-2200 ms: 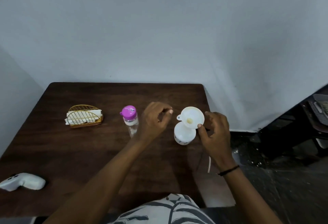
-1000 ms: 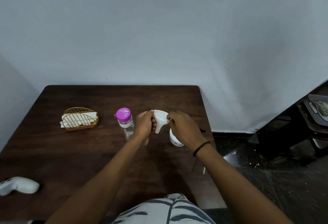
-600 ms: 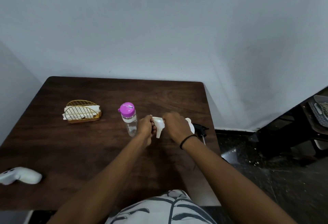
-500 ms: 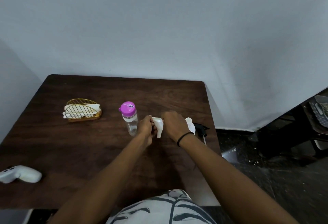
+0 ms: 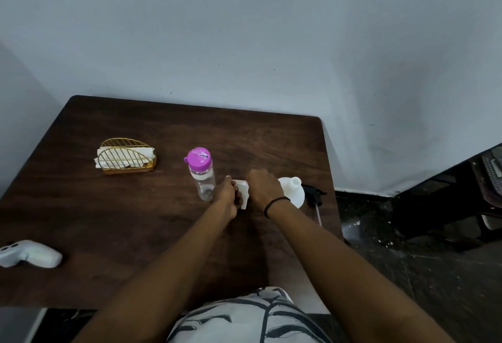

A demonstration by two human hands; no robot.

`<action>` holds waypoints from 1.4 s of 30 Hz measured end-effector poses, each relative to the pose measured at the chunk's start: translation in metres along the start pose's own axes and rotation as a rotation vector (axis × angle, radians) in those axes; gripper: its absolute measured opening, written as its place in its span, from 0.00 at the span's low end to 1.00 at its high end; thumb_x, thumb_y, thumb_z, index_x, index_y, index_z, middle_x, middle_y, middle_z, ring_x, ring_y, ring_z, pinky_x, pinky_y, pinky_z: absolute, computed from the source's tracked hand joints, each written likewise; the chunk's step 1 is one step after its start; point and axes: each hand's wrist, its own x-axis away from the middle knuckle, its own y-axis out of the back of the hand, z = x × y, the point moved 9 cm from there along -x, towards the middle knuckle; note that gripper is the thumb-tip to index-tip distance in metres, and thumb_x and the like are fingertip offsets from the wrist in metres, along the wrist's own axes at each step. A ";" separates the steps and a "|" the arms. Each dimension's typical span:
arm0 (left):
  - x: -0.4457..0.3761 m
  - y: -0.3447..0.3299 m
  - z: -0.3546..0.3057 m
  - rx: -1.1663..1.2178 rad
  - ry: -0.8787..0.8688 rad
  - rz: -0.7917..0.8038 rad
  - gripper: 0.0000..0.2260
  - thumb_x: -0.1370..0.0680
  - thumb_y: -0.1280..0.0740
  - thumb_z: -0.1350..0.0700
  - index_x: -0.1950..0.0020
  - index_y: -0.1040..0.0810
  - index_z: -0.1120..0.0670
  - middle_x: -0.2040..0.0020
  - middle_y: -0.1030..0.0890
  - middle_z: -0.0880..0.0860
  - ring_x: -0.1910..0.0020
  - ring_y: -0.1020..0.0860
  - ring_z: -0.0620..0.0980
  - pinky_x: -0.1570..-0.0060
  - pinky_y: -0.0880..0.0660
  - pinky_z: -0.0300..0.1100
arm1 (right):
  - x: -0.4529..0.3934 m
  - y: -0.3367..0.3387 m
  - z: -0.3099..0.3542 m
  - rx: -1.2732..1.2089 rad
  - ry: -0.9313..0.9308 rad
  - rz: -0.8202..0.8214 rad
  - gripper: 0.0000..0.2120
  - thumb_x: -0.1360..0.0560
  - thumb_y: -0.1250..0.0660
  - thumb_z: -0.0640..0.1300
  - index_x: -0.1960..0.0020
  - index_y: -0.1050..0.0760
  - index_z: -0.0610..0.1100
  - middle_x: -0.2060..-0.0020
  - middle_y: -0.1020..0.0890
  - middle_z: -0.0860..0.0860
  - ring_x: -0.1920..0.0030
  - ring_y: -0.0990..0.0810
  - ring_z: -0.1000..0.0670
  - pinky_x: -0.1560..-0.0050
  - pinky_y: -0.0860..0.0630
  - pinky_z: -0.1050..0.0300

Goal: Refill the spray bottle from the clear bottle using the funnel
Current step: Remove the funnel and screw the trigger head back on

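Here, left hand (image 5: 227, 198) and right hand (image 5: 263, 190) gripping funnel (image 5: 243, 196), spray bottle (image 5: 293, 194) beside.

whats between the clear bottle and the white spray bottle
In the head view, both hands: the left hand and right hand, holding the white funnel between the clear bottle and the spray bottle.

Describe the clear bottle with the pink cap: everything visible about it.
The clear bottle stands upright on the dark wooden table, near its middle. Its body looks like transparent plastic, a plain cylinder; whether it holds liquid cannot be told. A bright pink cap with a small tab on its left side closes the top. The left hand, busy with a white funnel, is just beside the bottle's lower right; contact cannot be confirmed. A gold wire napkin holder sits apart to its left.
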 end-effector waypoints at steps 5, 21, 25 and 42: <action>-0.006 0.003 0.002 -0.005 -0.014 -0.024 0.14 0.17 0.41 0.50 0.59 0.26 0.55 0.68 0.27 0.50 0.69 0.28 0.47 0.67 0.29 0.41 | 0.000 -0.002 -0.001 -0.038 0.001 -0.018 0.11 0.22 0.40 0.37 0.62 0.33 0.45 0.55 0.18 0.43 0.55 0.19 0.41 0.61 0.33 0.53; 0.059 -0.044 -0.044 -0.468 -0.746 0.067 0.18 0.20 0.38 0.47 0.60 0.28 0.61 0.66 0.24 0.57 0.65 0.23 0.53 0.57 0.24 0.55 | 0.078 0.141 -0.056 -0.460 0.051 -0.683 0.05 0.22 0.33 0.39 0.53 0.19 0.42 0.59 0.17 0.52 0.58 0.22 0.55 0.57 0.27 0.63; 0.091 -0.071 -0.045 -0.595 -0.965 0.199 0.13 0.20 0.35 0.51 0.61 0.29 0.57 0.66 0.25 0.50 0.65 0.27 0.45 0.62 0.28 0.48 | 0.096 0.132 -0.127 -0.566 -0.224 -0.764 0.05 0.23 0.34 0.41 0.52 0.19 0.43 0.56 0.16 0.51 0.55 0.21 0.53 0.53 0.29 0.64; 0.091 -0.093 -0.001 -0.964 -1.064 0.241 0.27 0.30 0.27 0.44 0.35 0.28 0.54 0.39 0.28 0.47 0.37 0.30 0.48 0.34 0.32 0.51 | 0.071 -0.021 -0.214 -0.492 -0.556 -0.176 0.25 0.27 0.29 0.49 0.34 0.30 0.41 0.38 0.24 0.37 0.41 0.23 0.35 0.42 0.25 0.47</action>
